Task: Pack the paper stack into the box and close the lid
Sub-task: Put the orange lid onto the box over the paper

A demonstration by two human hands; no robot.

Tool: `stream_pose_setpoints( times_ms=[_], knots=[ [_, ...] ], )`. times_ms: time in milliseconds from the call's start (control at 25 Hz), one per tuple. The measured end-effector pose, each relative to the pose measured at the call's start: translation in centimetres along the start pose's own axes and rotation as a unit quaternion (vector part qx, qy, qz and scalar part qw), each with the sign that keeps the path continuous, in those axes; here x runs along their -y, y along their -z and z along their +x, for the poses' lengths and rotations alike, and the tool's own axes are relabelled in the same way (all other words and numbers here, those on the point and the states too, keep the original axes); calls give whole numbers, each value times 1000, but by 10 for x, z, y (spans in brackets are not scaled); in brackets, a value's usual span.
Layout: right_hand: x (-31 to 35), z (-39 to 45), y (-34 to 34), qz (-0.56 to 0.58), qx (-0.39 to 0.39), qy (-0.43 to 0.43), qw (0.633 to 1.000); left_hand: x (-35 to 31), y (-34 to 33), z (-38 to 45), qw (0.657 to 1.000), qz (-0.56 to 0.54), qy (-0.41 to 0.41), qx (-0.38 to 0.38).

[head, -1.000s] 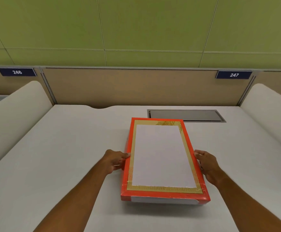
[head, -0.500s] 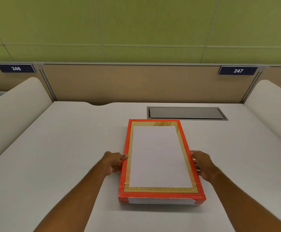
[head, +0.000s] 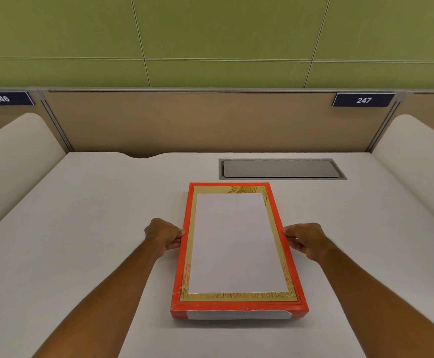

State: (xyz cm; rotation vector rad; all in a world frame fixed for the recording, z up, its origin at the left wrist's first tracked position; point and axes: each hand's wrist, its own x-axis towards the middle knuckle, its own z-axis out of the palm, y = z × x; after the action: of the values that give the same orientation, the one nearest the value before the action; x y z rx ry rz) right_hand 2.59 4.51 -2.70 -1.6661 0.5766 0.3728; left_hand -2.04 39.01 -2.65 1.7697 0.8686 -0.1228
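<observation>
A flat red box [head: 239, 306] lies lengthwise on the white desk [head: 94, 228], straight in front of me. Its top shows a gold border around a white paper-like rectangle [head: 236, 244]. A white strip runs along its near end face. Whether the top is a closed lid or paper lying in an open box, I cannot tell. My left hand [head: 163, 236] grips the middle of the left long edge, thumb on top. My right hand [head: 305, 240] grips the right long edge opposite it, fingers curled against the side.
A grey metal cable flap [head: 280, 168] is set into the desk just behind the box. Rounded white dividers rise at the left [head: 14, 151] and right [head: 417, 156]. A tan back panel [head: 210, 122] closes the far edge.
The box has turned slightly, from slanted to nearly straight in front of me. Both hands have stayed on its long sides.
</observation>
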Motion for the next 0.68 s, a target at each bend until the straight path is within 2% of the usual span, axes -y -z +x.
stream_pose_setpoints(
  times_ms=[280,480,560,680],
  knots=[
    [2,7,-1,1,-4,-28,1000,2,-4,7,999,30,9,-10],
    [0,6,-4,-26,-27,2,999,2,-5,1,997,66,-14,-27],
    [-1,3,-6,-85,-49,40,994,2,-5,-3,988,137,-58,-35],
    [2,-10,-14,-223,-135,146,954,-2,-6,-16,937,308,-150,-65]
  ],
)
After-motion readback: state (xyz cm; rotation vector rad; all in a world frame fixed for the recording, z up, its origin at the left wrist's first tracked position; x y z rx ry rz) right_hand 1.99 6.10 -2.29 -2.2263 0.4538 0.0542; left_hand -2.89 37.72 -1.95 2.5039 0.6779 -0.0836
